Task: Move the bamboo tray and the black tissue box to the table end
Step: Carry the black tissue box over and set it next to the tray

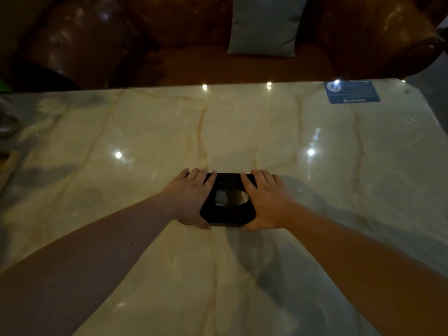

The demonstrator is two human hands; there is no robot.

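Observation:
The black tissue box (pixel 227 213) sits on the glossy marble table (pixel 242 132) in the middle of the head view. It is square with an oval opening on top that shows white tissue. My left hand (pixel 191 198) clasps its left side, fingers over the far edge and thumb at the near corner. My right hand (pixel 266 202) clasps the right side the same way. A sliver of light wood at the left edge (pixel 7 161) may be the bamboo tray; I cannot tell for sure.
A blue card (pixel 351 91) lies at the far right corner of the table. A brown leather sofa (pixel 169 40) with a pale cushion (pixel 265 25) stands behind the far edge. Glassy objects (pixel 8 117) sit at the left edge.

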